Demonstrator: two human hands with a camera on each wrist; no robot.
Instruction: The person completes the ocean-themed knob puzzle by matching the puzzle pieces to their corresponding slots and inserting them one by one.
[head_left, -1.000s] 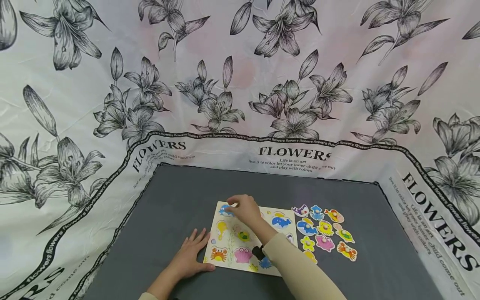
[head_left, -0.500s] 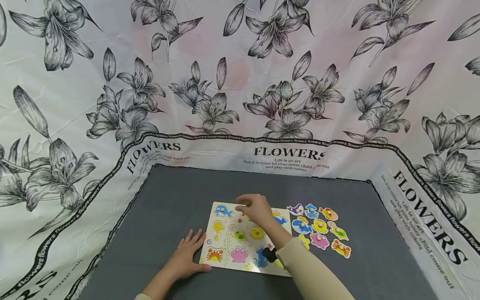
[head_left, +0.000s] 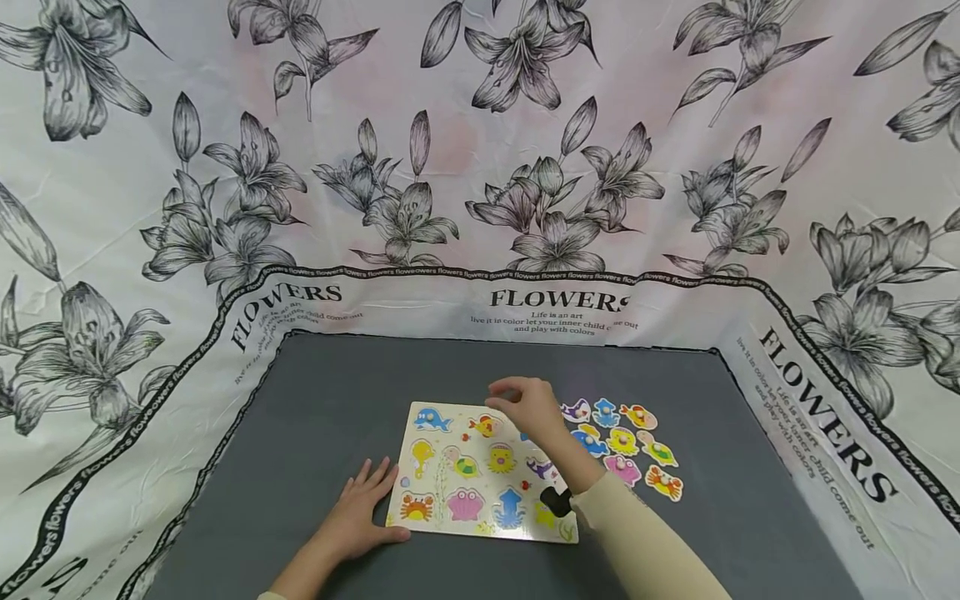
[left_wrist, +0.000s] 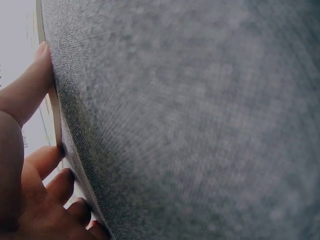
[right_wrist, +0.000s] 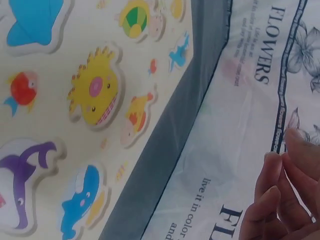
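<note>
The right hand, in a cream sleeve, hovers above the upper right part of the flat, pale yellow wooden puzzle board. Its fingers are curled loosely together and, as far as the wrist view shows, they pinch nothing. One second ago this hand was at the upper left corner of the board, on the blue fish picture; since then it has moved to the right, toward the group of loose colourful animal-shaped puzzle pieces that lie on the grey cloth just beside the board's right edge. I judge that one placement is finished and the hand is going for another piece.

The left hand has not moved: it lies flat with spread fingers on the dark grey felt-like table mat, the fingertips touching the left edge of the board and steadying it.

The board looks smooth and printed with sea animals, each in a shaped recess: a crab, a pink shell, a yellow seahorse, a turtle. The loose pieces are thin and have small round knobs. Around the mat hangs a shiny, slightly wrinkled white sheet with black lily flowers.
</note>
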